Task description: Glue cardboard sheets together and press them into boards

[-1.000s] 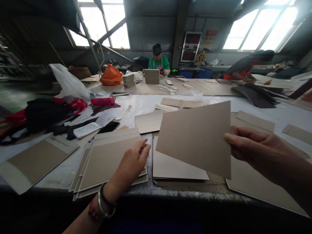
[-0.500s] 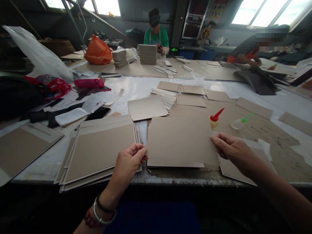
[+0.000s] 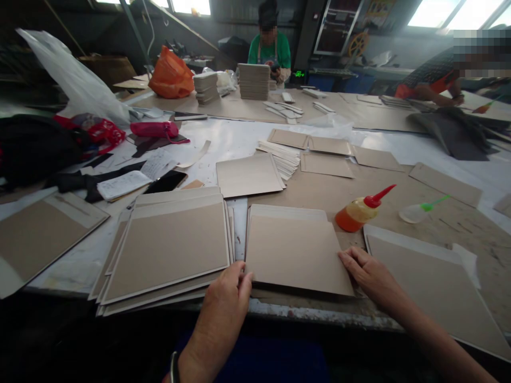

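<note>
A grey-brown cardboard sheet (image 3: 297,252) lies flat on a white-edged board near the table's front edge. My left hand (image 3: 227,298) rests at the sheet's front left corner, fingers curled with the tips on its edge. My right hand (image 3: 369,274) lies at the front right corner, fingers stretched flat against the sheet. To the left sits a stack of boards (image 3: 167,250) with cardboard glued on. An orange glue bottle with a red nozzle (image 3: 359,210) lies on its side just behind my right hand.
Another board (image 3: 435,282) lies at the right front. A clear bottle with a green nozzle (image 3: 419,211), loose cardboard pieces (image 3: 249,174), a phone (image 3: 165,182) and bags (image 3: 91,133) cover the table. One person in green (image 3: 269,48) and another at the right (image 3: 431,85) work at the far side.
The cardboard sheet, held up in my right hand a second ago, has come down flat onto the board. Both hands now press its front corners. My view tilted downward.
</note>
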### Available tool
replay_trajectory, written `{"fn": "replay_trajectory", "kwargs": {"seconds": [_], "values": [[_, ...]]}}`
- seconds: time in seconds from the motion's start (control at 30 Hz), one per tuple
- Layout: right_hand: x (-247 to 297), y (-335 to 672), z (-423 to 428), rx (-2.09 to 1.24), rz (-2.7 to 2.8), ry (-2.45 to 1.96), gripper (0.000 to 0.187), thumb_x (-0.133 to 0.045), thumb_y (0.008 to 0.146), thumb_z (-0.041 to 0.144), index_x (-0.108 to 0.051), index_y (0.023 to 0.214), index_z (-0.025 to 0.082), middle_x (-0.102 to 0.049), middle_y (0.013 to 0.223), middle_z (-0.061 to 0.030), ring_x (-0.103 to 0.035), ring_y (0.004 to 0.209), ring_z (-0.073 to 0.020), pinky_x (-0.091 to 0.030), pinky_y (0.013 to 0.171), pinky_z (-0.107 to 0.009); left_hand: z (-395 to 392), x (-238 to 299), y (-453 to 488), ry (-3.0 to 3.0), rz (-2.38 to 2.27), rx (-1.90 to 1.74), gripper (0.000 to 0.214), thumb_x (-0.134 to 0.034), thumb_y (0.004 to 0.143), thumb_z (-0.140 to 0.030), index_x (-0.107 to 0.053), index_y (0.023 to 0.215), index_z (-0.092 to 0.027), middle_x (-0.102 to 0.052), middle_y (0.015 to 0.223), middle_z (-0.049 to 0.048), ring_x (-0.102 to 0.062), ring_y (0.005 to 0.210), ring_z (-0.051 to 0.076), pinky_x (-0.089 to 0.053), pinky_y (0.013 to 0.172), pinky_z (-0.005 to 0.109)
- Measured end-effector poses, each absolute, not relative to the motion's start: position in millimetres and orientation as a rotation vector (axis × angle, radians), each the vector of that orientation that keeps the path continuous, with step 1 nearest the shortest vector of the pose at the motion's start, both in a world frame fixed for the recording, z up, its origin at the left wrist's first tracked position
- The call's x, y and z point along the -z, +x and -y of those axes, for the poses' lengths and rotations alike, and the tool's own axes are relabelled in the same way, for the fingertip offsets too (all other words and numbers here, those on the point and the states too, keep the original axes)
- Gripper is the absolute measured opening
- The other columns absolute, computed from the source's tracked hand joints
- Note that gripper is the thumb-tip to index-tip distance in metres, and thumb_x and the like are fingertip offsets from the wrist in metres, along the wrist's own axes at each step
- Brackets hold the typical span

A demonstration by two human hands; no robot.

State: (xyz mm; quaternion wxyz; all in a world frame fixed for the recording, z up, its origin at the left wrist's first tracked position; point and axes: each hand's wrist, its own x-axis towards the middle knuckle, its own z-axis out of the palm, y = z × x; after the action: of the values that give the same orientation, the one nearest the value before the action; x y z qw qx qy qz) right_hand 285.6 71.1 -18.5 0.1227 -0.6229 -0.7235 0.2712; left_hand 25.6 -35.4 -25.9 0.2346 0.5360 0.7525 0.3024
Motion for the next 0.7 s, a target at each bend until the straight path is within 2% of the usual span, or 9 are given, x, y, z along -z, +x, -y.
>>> {"fn": "replay_trajectory", "kwargs": {"seconds": [0.4, 0.7], "values": [[26.6, 284.9, -77.7, -0.732, 2.147, -1.804, 0.03, -0.034, 0.08, 0.047, -0.042, 0.061, 0.024, -0.054, 0.058, -0.0015, -0.054, 0.059, -0.0208, -0.039, 0.057, -0.031, 33.0, 29.5, 33.2, 1.679, -2.221, -0.522, 0.02, -0.042, 0.083, -0.02, -0.057, 0.095, -0.014, -0.066, 0.083, 0.0108, -0.063, 0.077, 0.024, -0.049, 0.07, 0.036], [30.6, 285.1, -79.1, -0.742, 2.144, -1.859, 0.028, -0.036, 0.081, 0.043, -0.04, 0.062, 0.024, -0.051, 0.056, -0.0006, -0.052, 0.057, -0.0187, -0.036, 0.056, -0.029, 29.3, 23.3, 30.4, 1.619, -2.195, -0.37, 0.022, -0.043, 0.084, -0.017, -0.056, 0.102, -0.013, -0.065, 0.092, 0.0114, -0.062, 0.086, 0.023, -0.046, 0.079, 0.035]]}}
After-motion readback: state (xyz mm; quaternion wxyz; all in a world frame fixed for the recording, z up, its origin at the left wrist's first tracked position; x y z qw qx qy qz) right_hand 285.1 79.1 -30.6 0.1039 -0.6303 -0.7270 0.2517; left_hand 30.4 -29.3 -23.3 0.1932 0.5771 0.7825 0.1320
